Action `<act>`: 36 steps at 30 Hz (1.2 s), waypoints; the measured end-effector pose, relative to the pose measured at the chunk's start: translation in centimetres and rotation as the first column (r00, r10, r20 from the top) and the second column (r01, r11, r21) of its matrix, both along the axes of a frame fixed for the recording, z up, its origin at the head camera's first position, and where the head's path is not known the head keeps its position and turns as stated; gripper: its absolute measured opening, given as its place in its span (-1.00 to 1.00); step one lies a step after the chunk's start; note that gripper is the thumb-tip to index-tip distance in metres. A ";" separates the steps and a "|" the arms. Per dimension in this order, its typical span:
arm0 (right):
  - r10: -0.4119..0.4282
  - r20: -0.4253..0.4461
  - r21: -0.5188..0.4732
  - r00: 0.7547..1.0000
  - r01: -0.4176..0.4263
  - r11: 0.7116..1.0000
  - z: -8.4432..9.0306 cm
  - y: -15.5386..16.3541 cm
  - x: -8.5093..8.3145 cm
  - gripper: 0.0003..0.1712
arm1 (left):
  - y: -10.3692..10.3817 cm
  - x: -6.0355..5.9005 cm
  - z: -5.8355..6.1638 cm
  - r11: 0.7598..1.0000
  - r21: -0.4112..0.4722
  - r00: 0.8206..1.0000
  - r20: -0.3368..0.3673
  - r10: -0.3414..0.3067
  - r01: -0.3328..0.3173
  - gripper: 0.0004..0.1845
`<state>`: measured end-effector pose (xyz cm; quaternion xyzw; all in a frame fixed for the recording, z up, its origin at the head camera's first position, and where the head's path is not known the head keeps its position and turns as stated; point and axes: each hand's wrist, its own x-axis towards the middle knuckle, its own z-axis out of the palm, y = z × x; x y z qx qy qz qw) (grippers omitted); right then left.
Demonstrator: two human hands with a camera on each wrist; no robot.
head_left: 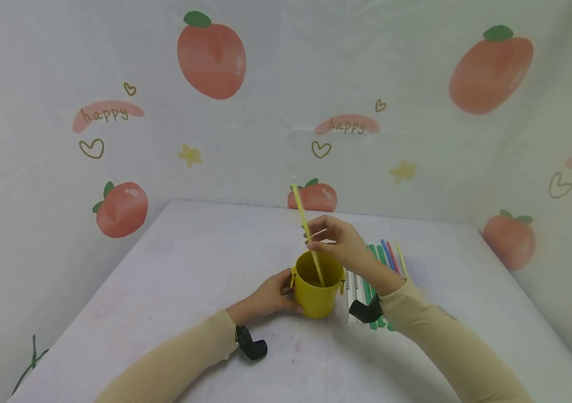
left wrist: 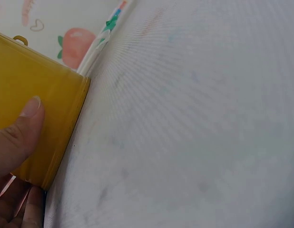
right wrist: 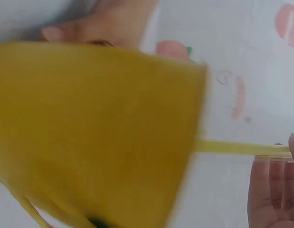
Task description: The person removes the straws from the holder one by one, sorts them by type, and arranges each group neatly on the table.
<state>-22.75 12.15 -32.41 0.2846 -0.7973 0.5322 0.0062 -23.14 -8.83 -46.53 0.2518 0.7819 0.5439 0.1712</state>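
Note:
A small yellow bucket (head_left: 317,302) with ring handles on its sides stands upright on the table. My left hand (head_left: 268,294) grips its lower left side; in the left wrist view the thumb (left wrist: 28,126) lies against the wall and the fingers reach round near the base. Above the rim, my right hand (head_left: 340,242) pinches a thin yellow stick (head_left: 299,202), which looks like a straw. The stick tilts a little, its lower end inside the bucket and its upper end sticking up past the fingers. In the right wrist view the bucket (right wrist: 99,133) hides the stick's lower part.
Right of the bucket lie long white strips (head_left: 351,296) and green strips (head_left: 381,254), partly behind the right forearm. Beside them are a blue stick (head_left: 388,254), a red stick (head_left: 393,256) and another yellow stick (head_left: 401,258). A patterned white curtain (head_left: 266,140) hangs behind the table.

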 end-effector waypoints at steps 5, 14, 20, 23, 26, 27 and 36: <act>-0.010 -0.017 -0.169 1.000 0.007 0.986 1.8 1.7 -0.1 -0.66 | 0.0 0.2 0.2 1.000 -0.012 1.000 -0.010 0.010 -0.010 -0.08; -0.057 -0.022 -0.534 0.998 0.037 0.845 4.7 5.9 -0.6 -0.55 | 0.0 0.4 0.6 1.000 -0.026 1.000 -0.003 0.015 -0.015 -0.10; -0.086 -0.033 -0.674 0.996 0.041 0.738 6.0 9.1 -0.5 -0.55 | 0.0 0.4 0.6 1.000 -0.022 1.000 0.012 0.017 -0.017 -0.11; -0.098 -0.030 -0.703 0.995 0.049 0.710 6.0 10.7 -0.4 -0.54 | 0.1 0.3 0.5 1.000 -0.014 1.000 0.016 0.014 -0.014 -0.10; -0.138 -0.006 -0.718 0.990 0.092 0.690 5.6 12.2 -0.4 -0.55 | 0.0 0.4 0.5 1.000 -0.005 1.000 0.022 0.009 -0.009 -0.10; -0.149 0.004 -0.721 0.989 0.106 0.685 5.4 12.8 -0.4 -0.55 | 0.0 0.4 0.4 1.000 -0.004 1.000 0.022 0.007 -0.007 -0.10; -0.221 0.116 -0.656 0.968 0.242 0.715 2.8 17.2 -0.4 -0.55 | 0.0 0.4 0.5 1.000 -0.012 1.000 -0.009 -0.008 0.008 -0.11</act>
